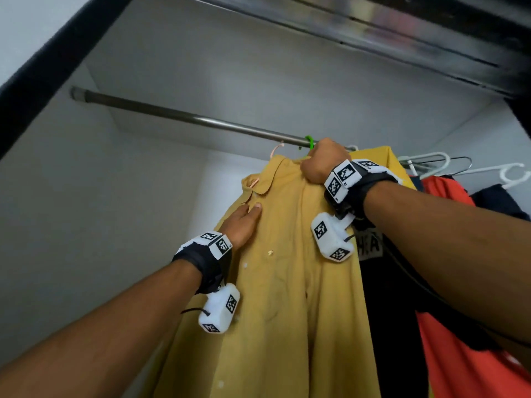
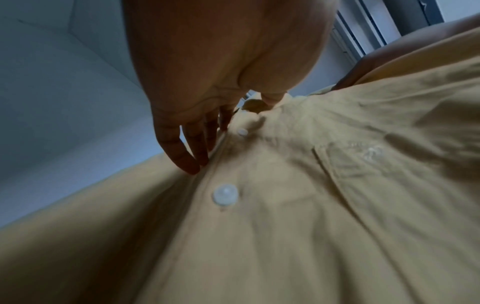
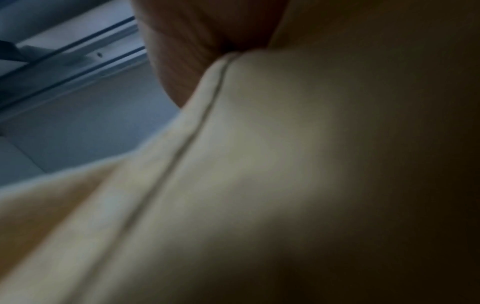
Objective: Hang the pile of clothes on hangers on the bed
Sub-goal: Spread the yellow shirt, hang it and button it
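**Mustard cotton shirt at the rail, hook not yet sure**

Mustard-yellow button-up cotton shirt [image 1: 287, 282] hangs just under the grey metal closet rail [image 1: 184, 117]. The right hand [image 1: 321, 162] clenches its collar near the green plastic hanger hook [image 1: 309, 140]. The left hand [image 1: 244, 222] lies flat, fingers straight, on the placket. Released before the hook seats, the shirt could drop.

- The rail [image 1: 184, 117] runs across the closet, from upper left down to the right.
- A shirt [image 1: 287, 282] hangs below it, left of the other hung clothes [image 1: 448, 282].
- The right hand [image 1: 323, 162] sits at the shirt's collar, just under the rail.
- The left hand [image 1: 244, 222] lies lower, against the shirt's front.
- Spare hangers [image 1: 436, 162] hang on the rail farther right.
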Tool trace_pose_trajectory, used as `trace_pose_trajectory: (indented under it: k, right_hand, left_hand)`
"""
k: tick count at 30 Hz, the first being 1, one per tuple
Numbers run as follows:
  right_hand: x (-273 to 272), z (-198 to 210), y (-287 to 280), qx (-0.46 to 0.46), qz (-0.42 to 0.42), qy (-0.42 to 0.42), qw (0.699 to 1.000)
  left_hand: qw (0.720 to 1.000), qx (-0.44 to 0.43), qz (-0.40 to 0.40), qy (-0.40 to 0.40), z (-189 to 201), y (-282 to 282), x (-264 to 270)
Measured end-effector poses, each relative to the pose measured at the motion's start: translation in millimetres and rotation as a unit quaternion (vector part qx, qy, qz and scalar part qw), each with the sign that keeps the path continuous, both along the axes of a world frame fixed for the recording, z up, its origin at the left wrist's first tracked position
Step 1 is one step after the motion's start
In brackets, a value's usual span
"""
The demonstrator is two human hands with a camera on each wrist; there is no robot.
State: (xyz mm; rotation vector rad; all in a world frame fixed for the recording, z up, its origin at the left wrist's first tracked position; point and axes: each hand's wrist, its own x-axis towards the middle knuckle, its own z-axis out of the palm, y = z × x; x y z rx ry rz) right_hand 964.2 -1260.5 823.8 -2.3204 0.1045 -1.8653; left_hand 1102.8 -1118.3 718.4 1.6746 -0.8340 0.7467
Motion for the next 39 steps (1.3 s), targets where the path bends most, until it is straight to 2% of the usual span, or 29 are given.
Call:
trace_pose_trajectory:
  k: [7,11,16,25,31,35,39]
  right_hand:
    - [7,25,-9,0.022,-0.015,-0.042,0.999]
    - [-2,27,-14,0.018,-0.029,-0.059,0.998]
    - [-17,18,-32,0.011,-0.033,-0.055,0.998]
    - [-50,-4,-50,-0.005,-0.02,-0.07,0.997]
    - [-97,-29,-64,0.0,-0.004,0.022,1.0]
    - [-130,-63,-85,0.036,0.036,0.092,0.994]
    - [-165,-110,-108,0.076,0.067,0.138,0.985]
  left_hand:
    - [1.0,-0.003,-0.026,-0.007,19,-19,0]
    - [0.999,0.019,-0.012,-0.022,22,-28,5]
    - [0.997,0.057,-0.019,-0.04,15,-41,0]
    - [0.996,0.06,-0.055,-0.046,19,-66,-27]
    - [0.997,0.035,-0.044,-0.058,6,-72,-50]
    - [0.997,0.054,-0.014,-0.055,-26,-78,-76]
    - [0.996,0.077,-0.03,-0.037,-65,-84,-112]
